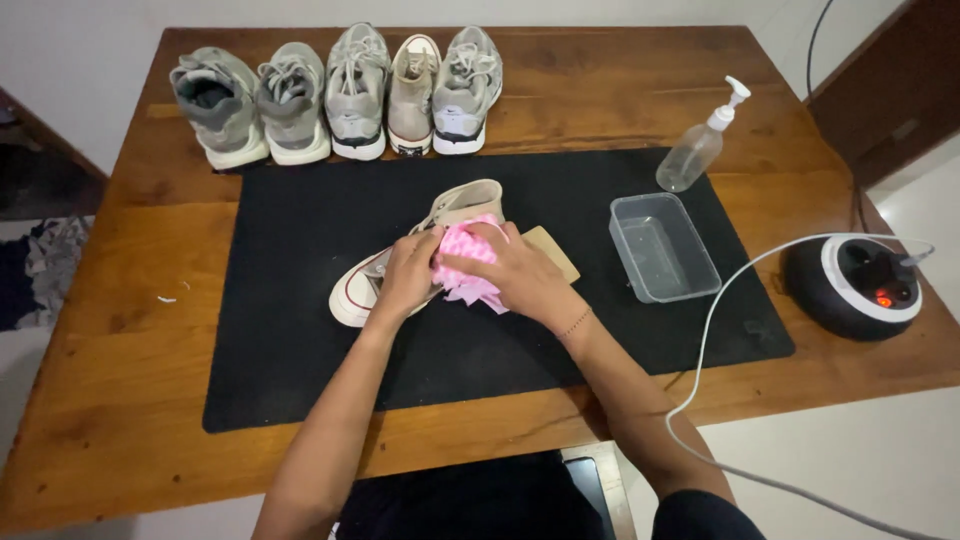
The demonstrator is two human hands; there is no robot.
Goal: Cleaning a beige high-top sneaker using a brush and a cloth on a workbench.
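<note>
A beige high-top sneaker (462, 200) with a white toe cap lies on its side on the black mat (300, 330), toe pointing to the near left. My left hand (408, 272) grips the shoe around its middle. My right hand (515, 270) presses a pink-and-white cloth (462, 250) against the shoe's side. A flat tan piece (556, 252) shows from under my right hand on the mat.
Several grey and beige sneakers (340, 95) line the table's far edge. A clear pump bottle (700, 145) and a clear plastic tub (660, 245) stand to the right. A round black device (855, 285) with a white cable (705, 340) sits at the right edge of the wooden table (120, 400).
</note>
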